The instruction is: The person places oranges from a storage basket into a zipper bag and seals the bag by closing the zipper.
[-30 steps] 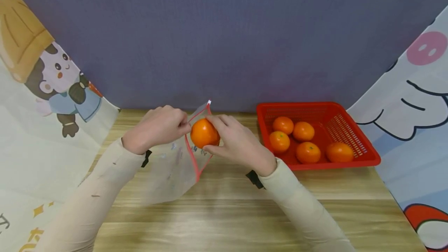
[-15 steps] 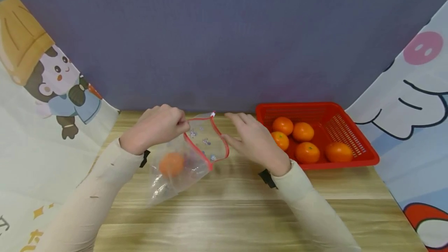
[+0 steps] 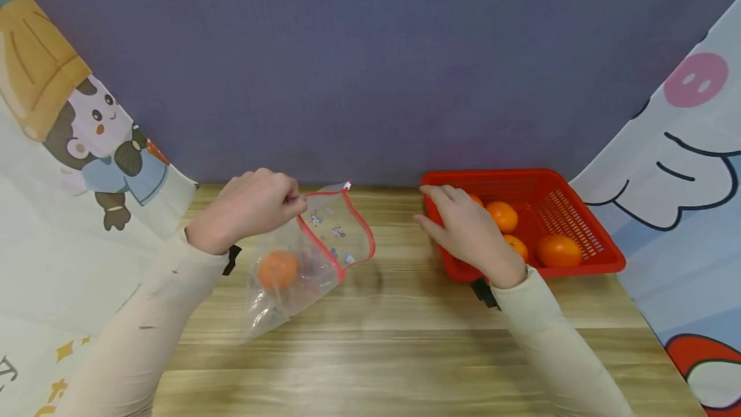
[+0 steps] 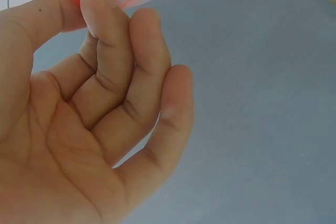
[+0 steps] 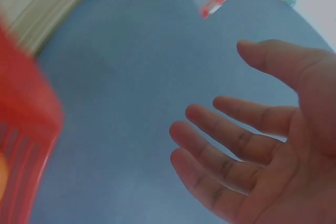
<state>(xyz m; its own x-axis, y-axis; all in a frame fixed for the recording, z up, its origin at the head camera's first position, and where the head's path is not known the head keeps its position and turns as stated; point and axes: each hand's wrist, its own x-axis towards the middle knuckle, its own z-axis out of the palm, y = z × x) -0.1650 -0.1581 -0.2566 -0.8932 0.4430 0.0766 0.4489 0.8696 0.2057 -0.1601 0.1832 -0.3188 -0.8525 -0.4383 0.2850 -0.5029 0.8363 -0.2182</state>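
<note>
My left hand [image 3: 249, 208] pinches the red-edged mouth of a clear zip bag [image 3: 307, 288] between thumb and fingertips. Inside the bag, toward its lower left, lies one orange fruit, a mandarin [image 3: 278, 269], seen through the plastic. The bag's mouth gapes toward the right, with a white slider [image 3: 347, 185] at its far corner. My right hand [image 3: 469, 230] hovers over the left side of a red plastic basket [image 3: 596, 237], its fingers spread and holding nothing. Several mandarins [image 3: 559, 251] lie in the basket, some partly hidden beneath that hand.
Both hands work above a wood-grain table [image 3: 393, 352]. A grey-blue panel [image 3: 370, 69] rises behind it. Cloths printed with cartoon figures [image 3: 104, 127] hang at the left and right sides.
The mandarin that my right hand held has dropped into the bag. My right hand has let go and moved right to the basket. The left hand keeps its pinch, shifting slightly left.
</note>
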